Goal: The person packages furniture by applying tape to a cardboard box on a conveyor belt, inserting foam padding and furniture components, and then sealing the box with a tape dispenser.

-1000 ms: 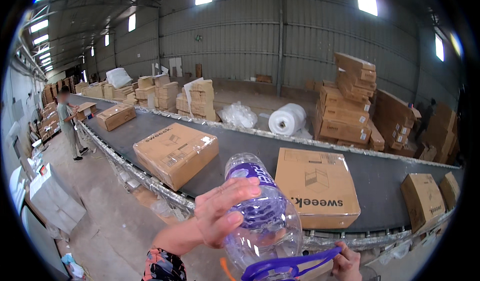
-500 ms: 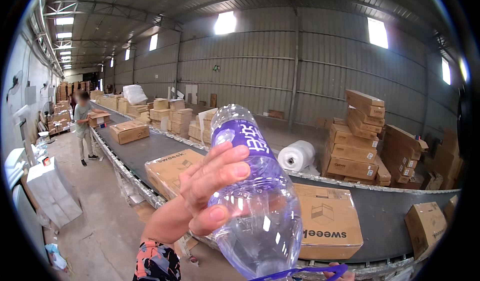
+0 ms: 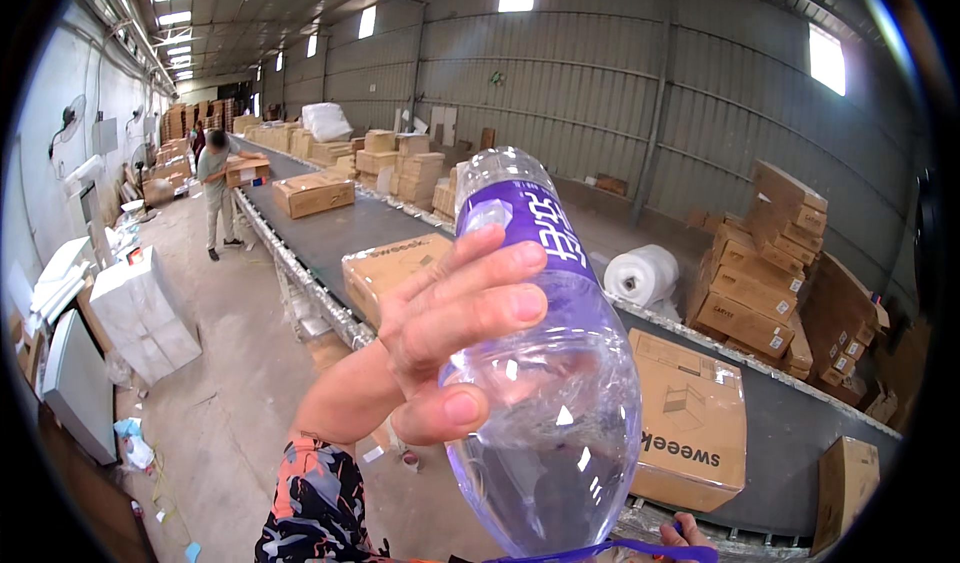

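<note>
My left hand (image 3: 450,333) is wrapped round a large clear plastic bottle (image 3: 540,443) with a purple label, close in front of me. The bottle is tilted with its base up and away, its narrowing end toward me at the lower edge. Clear liquid shows inside; the mouth is out of the picture. A purple band (image 3: 640,548) crosses the lower edge beside the bottle. Partly behind this band, low on the right, my right hand (image 3: 683,531) shows only some curled fingers, near the conveyor's edge. Whatever it holds is hidden.
A dark conveyor belt (image 3: 385,225) runs from far left to near right, carrying cardboard boxes (image 3: 690,413). Beyond it stand stacked cartons (image 3: 750,288) and a roll of clear wrap (image 3: 640,275). A person (image 3: 216,193) handles a box far left. A white wrapped block (image 3: 145,318) stands on the floor.
My view has turned left and tipped down, so the surroundings sit further right. The bottle stays in my left hand, its base still raised. More of my right fingers now shows.
</note>
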A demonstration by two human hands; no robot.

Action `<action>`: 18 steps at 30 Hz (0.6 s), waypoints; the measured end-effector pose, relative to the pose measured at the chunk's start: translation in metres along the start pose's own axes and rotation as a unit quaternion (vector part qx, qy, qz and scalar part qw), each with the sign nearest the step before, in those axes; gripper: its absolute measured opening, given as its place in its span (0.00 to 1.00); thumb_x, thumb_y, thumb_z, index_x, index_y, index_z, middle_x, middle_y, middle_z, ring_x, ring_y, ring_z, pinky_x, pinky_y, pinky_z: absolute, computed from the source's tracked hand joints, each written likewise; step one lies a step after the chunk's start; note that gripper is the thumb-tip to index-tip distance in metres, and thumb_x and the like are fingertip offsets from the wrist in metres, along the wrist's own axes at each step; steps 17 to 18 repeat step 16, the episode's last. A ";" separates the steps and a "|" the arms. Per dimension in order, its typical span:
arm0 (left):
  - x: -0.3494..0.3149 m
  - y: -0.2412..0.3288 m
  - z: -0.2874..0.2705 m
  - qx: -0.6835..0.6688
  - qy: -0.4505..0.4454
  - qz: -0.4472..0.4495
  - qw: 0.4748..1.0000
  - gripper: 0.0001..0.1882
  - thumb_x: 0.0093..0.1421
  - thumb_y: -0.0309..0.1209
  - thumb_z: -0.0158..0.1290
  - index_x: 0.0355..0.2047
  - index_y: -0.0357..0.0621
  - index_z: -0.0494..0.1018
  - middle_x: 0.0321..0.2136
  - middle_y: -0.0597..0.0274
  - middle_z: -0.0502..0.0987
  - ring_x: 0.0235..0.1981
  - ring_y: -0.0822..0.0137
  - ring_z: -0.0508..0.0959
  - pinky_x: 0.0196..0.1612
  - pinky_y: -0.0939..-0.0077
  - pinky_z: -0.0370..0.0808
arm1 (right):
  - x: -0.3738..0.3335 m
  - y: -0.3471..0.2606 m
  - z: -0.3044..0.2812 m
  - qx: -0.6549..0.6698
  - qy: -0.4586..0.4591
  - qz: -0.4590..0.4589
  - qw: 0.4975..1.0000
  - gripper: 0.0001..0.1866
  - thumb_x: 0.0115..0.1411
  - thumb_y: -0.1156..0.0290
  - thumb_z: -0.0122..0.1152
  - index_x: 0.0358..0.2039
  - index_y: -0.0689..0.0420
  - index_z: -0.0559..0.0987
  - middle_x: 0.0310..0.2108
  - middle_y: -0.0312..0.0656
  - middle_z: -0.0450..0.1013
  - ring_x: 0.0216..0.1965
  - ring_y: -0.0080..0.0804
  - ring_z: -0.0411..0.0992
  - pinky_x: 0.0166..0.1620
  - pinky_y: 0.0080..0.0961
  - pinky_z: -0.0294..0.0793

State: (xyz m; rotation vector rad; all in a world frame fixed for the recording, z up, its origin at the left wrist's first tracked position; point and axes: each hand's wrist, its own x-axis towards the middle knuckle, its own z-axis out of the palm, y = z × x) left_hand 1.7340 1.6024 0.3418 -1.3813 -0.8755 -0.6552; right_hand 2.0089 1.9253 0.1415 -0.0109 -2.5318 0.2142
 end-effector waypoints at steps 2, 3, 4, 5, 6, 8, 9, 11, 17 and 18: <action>-0.003 0.008 -0.002 0.022 0.024 -0.033 0.999 0.43 0.47 0.32 0.66 0.57 0.63 0.51 0.49 0.46 0.70 0.46 0.45 0.77 0.52 0.45 0.72 | -0.001 0.000 0.002 0.014 -0.002 0.001 1.000 0.23 0.45 0.88 0.52 0.43 0.55 0.78 0.47 0.47 0.72 0.40 0.50 0.75 0.38 0.40 0.76; -0.003 0.013 -0.004 0.032 0.035 -0.051 0.998 0.44 0.46 0.32 0.66 0.57 0.65 0.50 0.49 0.46 0.70 0.46 0.45 0.77 0.52 0.45 0.72 | -0.002 0.001 0.002 0.014 -0.014 0.007 1.000 0.25 0.45 0.88 0.52 0.44 0.54 0.78 0.49 0.48 0.72 0.44 0.51 0.73 0.43 0.43 0.74; -0.005 0.012 -0.011 0.026 0.018 -0.048 0.998 0.46 0.44 0.31 0.68 0.58 0.64 0.50 0.50 0.46 0.69 0.46 0.45 0.77 0.52 0.45 0.72 | -0.002 0.002 0.003 0.014 -0.027 0.013 0.999 0.26 0.45 0.88 0.52 0.46 0.53 0.77 0.50 0.48 0.71 0.47 0.52 0.72 0.48 0.45 0.73; -0.007 0.014 -0.009 0.029 0.027 -0.048 0.998 0.46 0.44 0.32 0.68 0.58 0.63 0.50 0.50 0.46 0.69 0.46 0.45 0.77 0.52 0.46 0.72 | -0.002 0.003 0.004 0.013 -0.040 0.018 0.999 0.27 0.45 0.88 0.52 0.47 0.53 0.77 0.51 0.49 0.70 0.50 0.52 0.70 0.52 0.47 0.71; -0.010 0.015 -0.008 0.031 0.037 -0.048 0.998 0.47 0.43 0.32 0.69 0.58 0.62 0.50 0.50 0.46 0.69 0.46 0.45 0.77 0.52 0.46 0.72 | -0.002 0.003 0.005 0.016 -0.046 0.015 0.999 0.27 0.45 0.88 0.52 0.47 0.53 0.77 0.51 0.49 0.70 0.50 0.52 0.70 0.52 0.47 0.71; -0.012 0.017 -0.010 0.040 0.038 -0.054 0.997 0.46 0.44 0.33 0.68 0.58 0.62 0.50 0.50 0.46 0.69 0.46 0.45 0.77 0.53 0.46 0.72 | 0.000 0.003 0.008 0.031 -0.071 0.039 0.996 0.28 0.46 0.87 0.52 0.49 0.51 0.76 0.53 0.49 0.69 0.52 0.50 0.69 0.57 0.51 0.66; -0.012 0.019 -0.014 0.047 0.030 -0.060 0.997 0.45 0.45 0.33 0.68 0.58 0.61 0.50 0.50 0.46 0.70 0.46 0.45 0.77 0.53 0.46 0.72 | 0.001 0.004 0.010 0.036 -0.077 0.035 0.996 0.28 0.46 0.87 0.52 0.49 0.51 0.76 0.53 0.49 0.69 0.52 0.50 0.69 0.57 0.51 0.66; -0.010 0.023 -0.020 0.062 0.011 -0.073 0.995 0.43 0.47 0.34 0.66 0.58 0.61 0.51 0.50 0.46 0.70 0.46 0.45 0.77 0.53 0.46 0.71 | 0.002 0.007 0.015 0.031 -0.104 0.033 0.994 0.28 0.49 0.85 0.52 0.51 0.50 0.75 0.55 0.48 0.68 0.56 0.47 0.66 0.59 0.54 0.62; -0.017 0.021 -0.033 0.040 -0.033 -0.091 0.995 0.30 0.57 0.39 0.54 0.57 0.61 0.54 0.50 0.45 0.70 0.47 0.44 0.76 0.54 0.43 0.69 | 0.013 0.034 0.036 -0.005 0.076 -0.162 0.984 0.20 0.38 0.78 0.64 0.36 0.54 0.81 0.45 0.51 0.74 0.25 0.40 0.77 0.31 0.32 0.77; -0.017 0.021 -0.033 0.040 -0.033 -0.091 0.995 0.30 0.57 0.39 0.54 0.57 0.61 0.54 0.50 0.45 0.70 0.47 0.44 0.76 0.54 0.43 0.69 | 0.013 0.034 0.036 -0.005 0.076 -0.162 0.984 0.20 0.38 0.78 0.64 0.36 0.54 0.81 0.45 0.51 0.74 0.25 0.40 0.77 0.31 0.32 0.77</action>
